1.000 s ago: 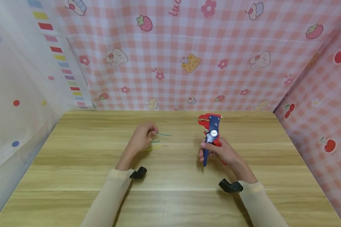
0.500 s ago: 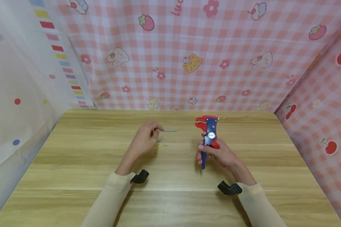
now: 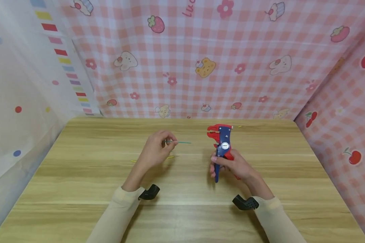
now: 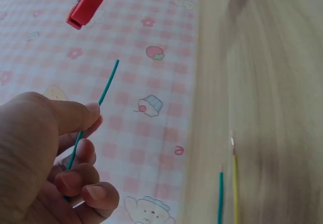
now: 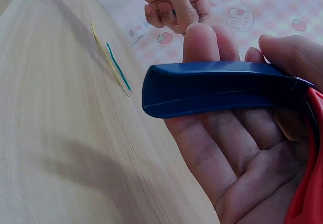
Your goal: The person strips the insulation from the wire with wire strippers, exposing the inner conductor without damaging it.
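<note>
My left hand (image 3: pixel 158 148) pinches a short green wire (image 4: pixel 109 82) between thumb and fingers, its free end pointing right towards the tool. In my right hand (image 3: pixel 235 163) I hold a red and blue wire stripper (image 3: pixel 223 138) by its handles, raised above the table with its red jaws turned left and apart. The blue handle (image 5: pixel 217 85) lies across my fingers in the right wrist view. Under my left hand a yellow wire (image 5: pixel 107 52) and another green wire (image 5: pixel 117 65) lie side by side on the table, each with a bare tip.
The wooden table (image 3: pixel 182 216) reaches back to a pink checked cloth (image 3: pixel 182 84). A tiny yellow piece (image 3: pixel 239 126) lies near the back edge, right of the stripper. Patterned cloths hang at both sides.
My left hand has lifted the green wire and shifted slightly right, its free end showing longer. The wire stripper in my right hand has moved a little left and down.
</note>
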`<state>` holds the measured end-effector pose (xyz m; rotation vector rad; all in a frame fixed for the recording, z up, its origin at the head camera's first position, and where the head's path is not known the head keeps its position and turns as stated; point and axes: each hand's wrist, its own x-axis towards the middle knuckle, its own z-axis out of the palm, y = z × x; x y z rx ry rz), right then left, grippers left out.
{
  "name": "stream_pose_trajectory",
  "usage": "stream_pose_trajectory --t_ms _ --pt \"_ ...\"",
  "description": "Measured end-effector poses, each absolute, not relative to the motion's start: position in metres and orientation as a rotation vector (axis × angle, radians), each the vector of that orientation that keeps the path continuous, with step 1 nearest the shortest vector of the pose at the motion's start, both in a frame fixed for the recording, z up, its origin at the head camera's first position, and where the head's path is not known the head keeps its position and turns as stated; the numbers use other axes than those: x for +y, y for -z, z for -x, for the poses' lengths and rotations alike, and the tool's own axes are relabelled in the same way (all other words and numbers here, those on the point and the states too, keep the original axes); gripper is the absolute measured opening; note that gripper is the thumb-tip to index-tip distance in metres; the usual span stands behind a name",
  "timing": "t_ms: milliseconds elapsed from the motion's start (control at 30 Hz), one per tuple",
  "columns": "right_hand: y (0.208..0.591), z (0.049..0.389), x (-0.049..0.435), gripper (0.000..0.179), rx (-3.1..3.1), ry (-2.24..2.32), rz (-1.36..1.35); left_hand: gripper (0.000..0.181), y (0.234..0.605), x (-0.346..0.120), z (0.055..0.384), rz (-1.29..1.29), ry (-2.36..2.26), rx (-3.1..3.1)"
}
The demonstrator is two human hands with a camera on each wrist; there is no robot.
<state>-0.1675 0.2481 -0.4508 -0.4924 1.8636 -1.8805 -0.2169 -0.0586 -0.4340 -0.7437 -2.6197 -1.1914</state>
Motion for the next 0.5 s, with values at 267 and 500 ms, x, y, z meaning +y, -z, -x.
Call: stream_pose_trajectory --t_ms 267,500 --pt "0.450 0.167 0.246 0.014 1.828 1.879 0.574 0.007 0.421 -0.057 0.211 0.781 1.230 -2.544" --pt "0.451 0.167 0.245 0.014 1.812 1.866 0.606 0.007 0.415 -0.057 0.209 0.825 1.299 -2.509"
